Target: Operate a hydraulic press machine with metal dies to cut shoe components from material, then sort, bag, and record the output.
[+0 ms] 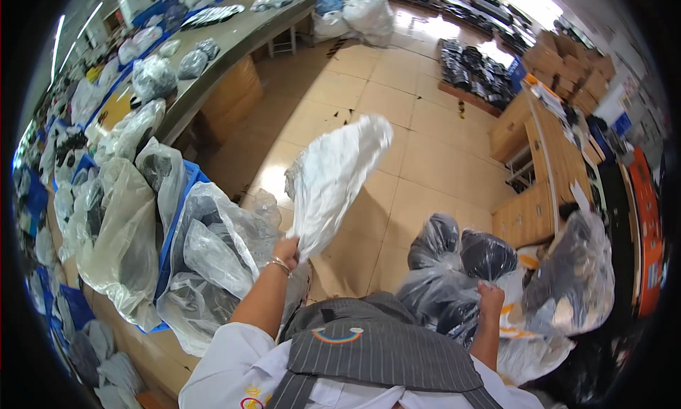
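Note:
My left hand [286, 251] is closed round the gathered end of a white plastic bag [342, 173]. The bag billows up and away over the tiled floor, its far end slightly blurred. On the other side, my right hand [489, 300] is a fist on the clear plastic of a bag [443, 285] that holds several dark, wrapped bundles. One dark bundle [488, 254] bulges just beyond that fist. Beside my left forearm stands a blue crate [164, 256] stuffed with clear bags [216, 249].
A long worktable [234, 36] with small bagged bundles runs along the far left. Wooden cabinets [528, 203] stand at the right, near a large clear sack [571, 274]. Black packages lie on a low pallet [477, 75]. Cardboard boxes [567, 61] are piled at the far right.

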